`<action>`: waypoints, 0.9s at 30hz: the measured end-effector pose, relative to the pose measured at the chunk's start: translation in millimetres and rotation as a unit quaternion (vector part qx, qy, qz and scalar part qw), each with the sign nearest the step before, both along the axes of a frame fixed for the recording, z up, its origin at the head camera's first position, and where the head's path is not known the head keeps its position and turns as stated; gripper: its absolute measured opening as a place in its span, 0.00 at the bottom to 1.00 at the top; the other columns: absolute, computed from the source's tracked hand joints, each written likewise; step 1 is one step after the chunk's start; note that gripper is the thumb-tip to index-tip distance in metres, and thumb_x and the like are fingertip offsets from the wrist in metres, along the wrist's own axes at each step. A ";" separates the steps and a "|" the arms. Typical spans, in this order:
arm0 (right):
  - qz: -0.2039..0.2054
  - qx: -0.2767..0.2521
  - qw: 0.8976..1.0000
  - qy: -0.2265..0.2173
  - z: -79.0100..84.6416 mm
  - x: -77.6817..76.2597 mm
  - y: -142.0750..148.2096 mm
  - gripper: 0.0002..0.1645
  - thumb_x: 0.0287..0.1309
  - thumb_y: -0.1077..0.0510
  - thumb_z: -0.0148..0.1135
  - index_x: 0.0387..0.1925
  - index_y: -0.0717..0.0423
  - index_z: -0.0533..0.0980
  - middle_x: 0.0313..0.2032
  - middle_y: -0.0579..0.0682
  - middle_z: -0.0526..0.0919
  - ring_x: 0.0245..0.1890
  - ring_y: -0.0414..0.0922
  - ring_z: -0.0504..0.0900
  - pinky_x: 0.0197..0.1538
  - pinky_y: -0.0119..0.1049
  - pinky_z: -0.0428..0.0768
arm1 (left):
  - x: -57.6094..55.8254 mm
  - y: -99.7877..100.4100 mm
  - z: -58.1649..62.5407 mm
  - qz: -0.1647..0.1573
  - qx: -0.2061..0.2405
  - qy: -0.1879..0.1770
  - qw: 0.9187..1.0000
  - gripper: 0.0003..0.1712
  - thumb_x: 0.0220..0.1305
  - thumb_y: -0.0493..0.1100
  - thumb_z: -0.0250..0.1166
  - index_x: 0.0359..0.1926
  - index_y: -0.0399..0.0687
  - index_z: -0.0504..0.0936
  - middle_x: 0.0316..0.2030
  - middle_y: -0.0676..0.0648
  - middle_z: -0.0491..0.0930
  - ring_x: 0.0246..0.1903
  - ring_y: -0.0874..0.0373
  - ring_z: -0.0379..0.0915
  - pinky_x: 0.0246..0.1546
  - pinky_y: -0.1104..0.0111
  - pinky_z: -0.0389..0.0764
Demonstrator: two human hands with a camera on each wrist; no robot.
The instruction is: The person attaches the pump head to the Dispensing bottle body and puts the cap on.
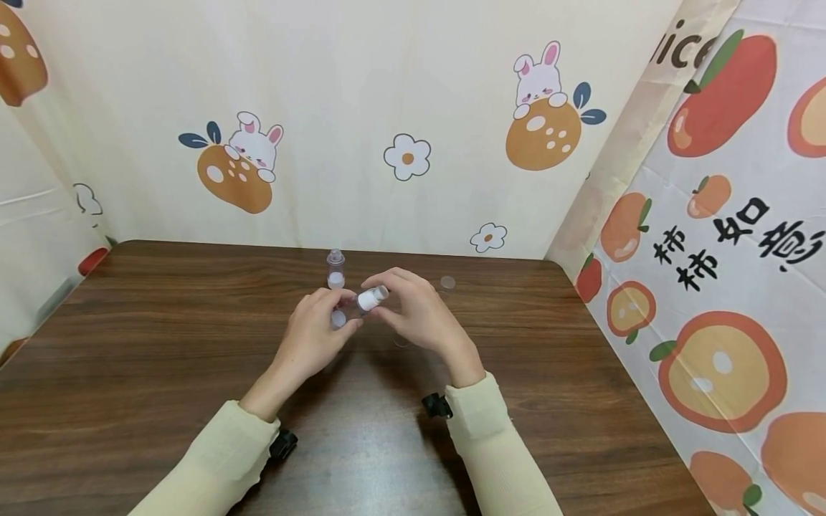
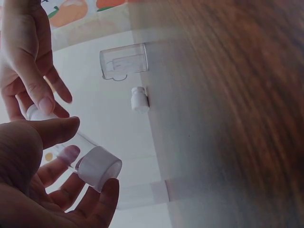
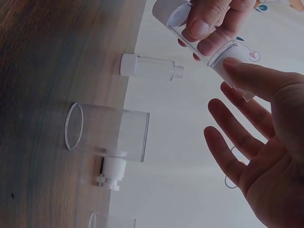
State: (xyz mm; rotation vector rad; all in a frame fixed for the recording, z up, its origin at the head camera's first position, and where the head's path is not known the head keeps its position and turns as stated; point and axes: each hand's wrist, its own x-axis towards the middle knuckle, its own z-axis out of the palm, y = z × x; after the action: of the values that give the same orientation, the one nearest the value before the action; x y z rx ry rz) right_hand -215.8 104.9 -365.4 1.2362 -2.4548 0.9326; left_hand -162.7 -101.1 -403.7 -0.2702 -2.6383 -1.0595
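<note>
Your left hand (image 1: 316, 326) curls round the tilted bottle (image 2: 90, 146) between your hands, your right hand (image 1: 419, 312) pinches its white top (image 1: 373, 297), other fingers spread, and a loose grip or crooked push could make it slip.

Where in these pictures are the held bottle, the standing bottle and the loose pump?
Held bottle (image 2: 99, 165), left wrist view: on its white end.
Standing bottle (image 3: 155, 69), right wrist view: on its clear body.
Loose pump (image 3: 114, 168), right wrist view: on its white body.
</note>
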 end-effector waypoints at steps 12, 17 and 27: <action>-0.014 0.022 1.000 0.005 1.9 0.1 -2.2 0.17 0.63 0.62 0.76 0.53 0.52 0.84 0.48 0.44 0.88 0.48 0.41 0.82 0.55 0.38 0.80 | -0.7 -0.5 0.3 -0.002 0.000 0.004 1.000 0.21 0.64 0.41 0.77 0.56 0.42 0.84 0.50 0.41 0.85 0.52 0.40 0.78 0.54 0.45 0.76; -0.029 0.029 0.999 -0.006 2.2 1.4 -1.9 0.16 0.65 0.58 0.75 0.53 0.51 0.84 0.47 0.43 0.87 0.47 0.40 0.81 0.53 0.38 0.80 | -1.0 -0.3 -0.1 -0.004 -0.001 0.007 1.000 0.21 0.64 0.41 0.77 0.55 0.42 0.85 0.50 0.41 0.85 0.52 0.40 0.78 0.54 0.45 0.76; -0.036 0.023 0.999 -0.017 1.3 2.2 -2.4 0.14 0.66 0.57 0.75 0.51 0.51 0.84 0.44 0.43 0.86 0.45 0.44 0.83 0.51 0.38 0.81 | -0.9 -0.1 -0.7 -0.004 -0.002 0.007 1.000 0.21 0.64 0.41 0.77 0.56 0.42 0.85 0.50 0.41 0.85 0.53 0.40 0.78 0.56 0.44 0.75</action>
State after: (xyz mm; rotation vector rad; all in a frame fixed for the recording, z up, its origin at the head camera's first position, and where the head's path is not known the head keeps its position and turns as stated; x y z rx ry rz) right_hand -213.6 102.5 -364.1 1.1459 -2.5427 0.8913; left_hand -163.6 -101.2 -404.4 -0.2887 -2.6300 -1.0519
